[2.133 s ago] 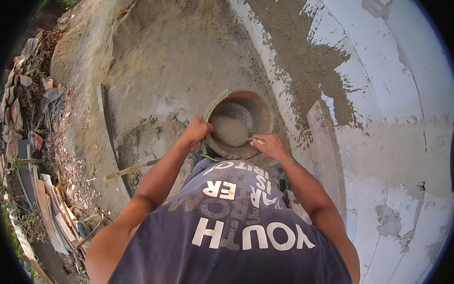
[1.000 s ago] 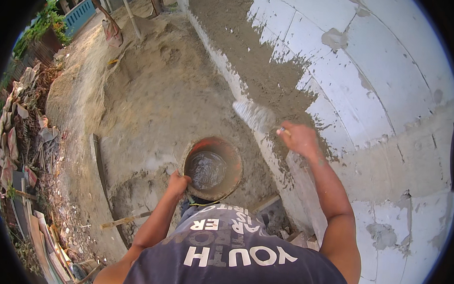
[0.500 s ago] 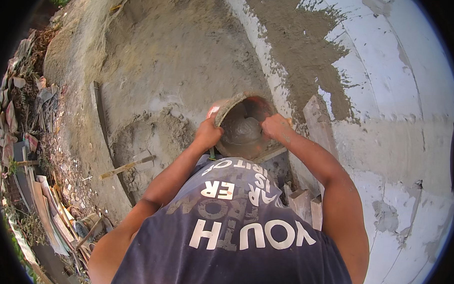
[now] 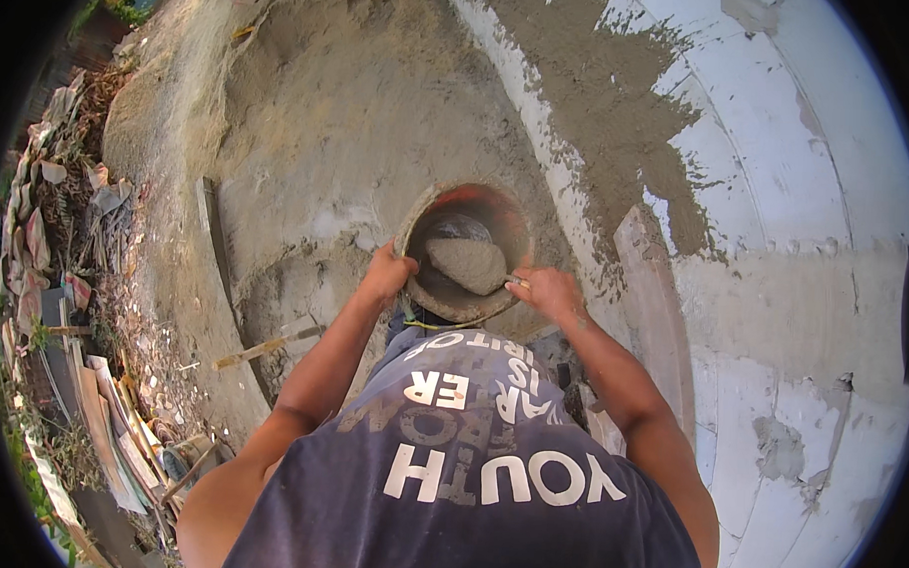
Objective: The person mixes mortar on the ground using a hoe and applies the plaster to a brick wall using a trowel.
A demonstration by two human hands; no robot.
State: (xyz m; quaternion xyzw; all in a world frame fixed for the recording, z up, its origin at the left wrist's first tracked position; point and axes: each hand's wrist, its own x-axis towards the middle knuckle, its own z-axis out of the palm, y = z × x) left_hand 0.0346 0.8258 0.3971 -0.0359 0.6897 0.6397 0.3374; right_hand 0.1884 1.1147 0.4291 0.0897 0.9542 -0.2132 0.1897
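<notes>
In front of my body is a mortar-caked bucket (image 4: 513,229), its inner wall orange and its mouth facing up toward me. My left hand (image 4: 386,275) is closed on the bucket's left rim. At the right rim, my right hand (image 4: 548,292) is closed round the handle of a trowel; a bit of pale handle shows at the fingers. A thick lump of wet grey mortar (image 4: 467,264) lies over the trowel's blade inside the bucket and hides most of it. More wet mortar appears behind that lump, deeper in the bucket.
A block wall (image 4: 818,187) on the right is partly coated with grey mortar (image 4: 620,120). Leaning near it is a long board (image 4: 654,301). Left of me lie a hoe-like wooden-handled tool (image 4: 262,349), a plank (image 4: 214,241) and scrap boards (image 4: 110,412). Sandy ground (image 4: 320,109) stretches ahead.
The bucket has tipped from leaning sideways to facing up and shifted slightly left. My right hand has moved down and left, and the mortar lump on the trowel now shows clearly.
</notes>
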